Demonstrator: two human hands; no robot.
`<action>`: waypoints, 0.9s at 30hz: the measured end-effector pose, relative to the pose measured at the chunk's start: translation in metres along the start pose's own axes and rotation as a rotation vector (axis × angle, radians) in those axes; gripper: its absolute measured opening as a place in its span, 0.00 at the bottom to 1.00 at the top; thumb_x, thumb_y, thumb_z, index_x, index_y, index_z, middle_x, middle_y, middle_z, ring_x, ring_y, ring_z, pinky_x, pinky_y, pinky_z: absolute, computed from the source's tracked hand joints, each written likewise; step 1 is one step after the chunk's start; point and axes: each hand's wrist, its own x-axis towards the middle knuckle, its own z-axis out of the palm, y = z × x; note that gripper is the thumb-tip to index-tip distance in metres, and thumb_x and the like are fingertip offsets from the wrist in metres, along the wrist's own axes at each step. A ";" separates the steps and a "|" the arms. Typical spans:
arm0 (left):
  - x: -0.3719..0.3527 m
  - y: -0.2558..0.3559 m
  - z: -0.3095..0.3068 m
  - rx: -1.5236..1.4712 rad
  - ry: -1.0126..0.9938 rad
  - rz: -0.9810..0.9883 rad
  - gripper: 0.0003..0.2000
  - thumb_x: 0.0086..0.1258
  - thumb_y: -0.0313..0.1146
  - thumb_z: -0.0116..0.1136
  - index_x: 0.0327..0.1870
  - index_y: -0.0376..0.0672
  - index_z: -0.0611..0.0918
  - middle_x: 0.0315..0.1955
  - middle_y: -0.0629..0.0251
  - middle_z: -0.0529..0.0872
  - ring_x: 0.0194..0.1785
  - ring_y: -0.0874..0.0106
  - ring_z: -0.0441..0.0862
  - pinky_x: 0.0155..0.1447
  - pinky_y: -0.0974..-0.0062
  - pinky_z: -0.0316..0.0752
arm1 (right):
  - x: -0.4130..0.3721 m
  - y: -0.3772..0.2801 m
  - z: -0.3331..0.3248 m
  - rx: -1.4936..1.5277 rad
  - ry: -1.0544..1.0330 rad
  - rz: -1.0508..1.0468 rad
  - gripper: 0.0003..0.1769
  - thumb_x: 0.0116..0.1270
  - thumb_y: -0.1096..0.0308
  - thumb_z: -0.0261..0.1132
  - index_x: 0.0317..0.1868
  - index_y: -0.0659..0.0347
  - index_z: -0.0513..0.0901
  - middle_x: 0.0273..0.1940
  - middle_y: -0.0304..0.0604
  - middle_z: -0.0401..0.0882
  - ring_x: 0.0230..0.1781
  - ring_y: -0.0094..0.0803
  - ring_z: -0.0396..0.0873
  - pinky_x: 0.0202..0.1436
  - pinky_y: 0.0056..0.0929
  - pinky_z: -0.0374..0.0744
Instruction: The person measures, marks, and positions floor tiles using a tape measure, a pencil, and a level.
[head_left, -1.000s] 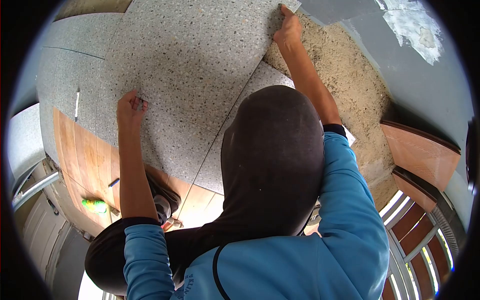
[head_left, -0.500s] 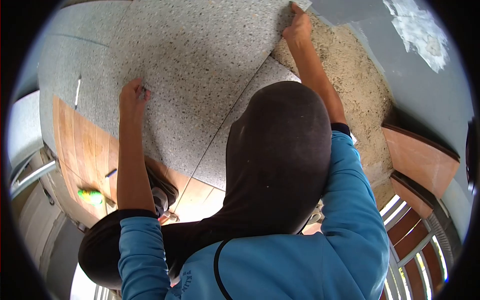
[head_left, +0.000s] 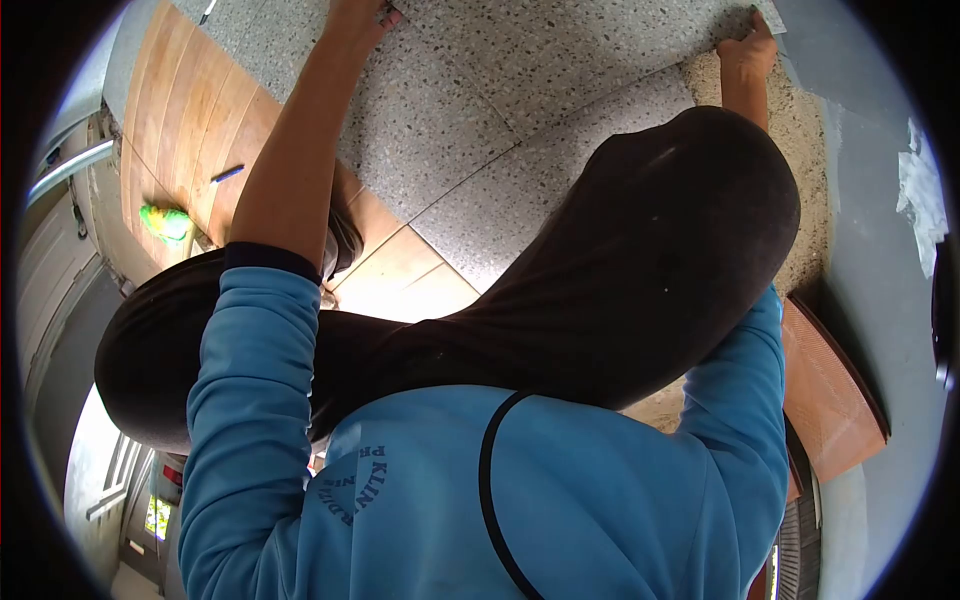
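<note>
Clenched on the far corner of the big speckled grey tile (head_left: 580, 50), the right hand (head_left: 745, 55) has its grip right where the tile meets the sand bed (head_left: 805, 130). Across the tile, the left hand (head_left: 355, 22) rests on the opposite edge, cut off by the frame, so I cannot tell its grip. Beside other grey tiles the tile lies low over the floor, with wood-look tiles (head_left: 185, 110), a pencil (head_left: 227, 174) and a green rag (head_left: 165, 222) off to the left.
</note>
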 end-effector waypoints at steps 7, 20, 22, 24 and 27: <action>0.047 -0.047 -0.033 0.436 -0.054 -0.010 0.09 0.71 0.38 0.54 0.35 0.44 0.80 0.29 0.64 0.78 0.35 0.68 0.76 0.38 0.67 0.71 | -0.051 -0.027 -0.001 -1.487 -0.204 -0.469 0.34 0.57 0.79 0.68 0.66 0.66 0.72 0.57 0.50 0.79 0.54 0.36 0.78 0.59 0.34 0.76; 0.006 0.017 0.024 0.151 0.298 -0.172 0.24 0.49 0.36 0.70 0.45 0.30 0.80 0.37 0.57 0.80 0.36 0.68 0.75 0.38 0.68 0.73 | -0.053 -0.022 0.039 -0.113 0.078 0.070 0.24 0.68 0.64 0.64 0.60 0.69 0.76 0.60 0.48 0.76 0.58 0.42 0.76 0.68 0.46 0.69; 0.003 0.033 0.031 0.371 0.286 -0.208 0.26 0.49 0.36 0.70 0.47 0.26 0.79 0.41 0.50 0.81 0.40 0.63 0.78 0.43 0.63 0.75 | -0.060 -0.030 0.048 -0.115 0.127 0.088 0.24 0.68 0.64 0.64 0.60 0.69 0.76 0.60 0.48 0.76 0.59 0.42 0.75 0.70 0.46 0.67; 0.010 0.032 0.030 0.556 0.289 -0.212 0.29 0.50 0.37 0.71 0.50 0.24 0.77 0.47 0.44 0.79 0.48 0.56 0.78 0.50 0.60 0.75 | -0.070 -0.037 0.054 -0.154 0.211 0.157 0.23 0.68 0.65 0.64 0.59 0.68 0.76 0.61 0.47 0.76 0.60 0.43 0.74 0.71 0.46 0.65; 0.011 0.024 0.030 0.807 0.267 -0.224 0.35 0.51 0.39 0.73 0.55 0.22 0.72 0.56 0.37 0.74 0.58 0.47 0.74 0.61 0.57 0.72 | -0.073 -0.039 0.055 -0.129 0.195 0.188 0.23 0.68 0.65 0.65 0.60 0.68 0.76 0.60 0.47 0.76 0.60 0.43 0.74 0.71 0.47 0.64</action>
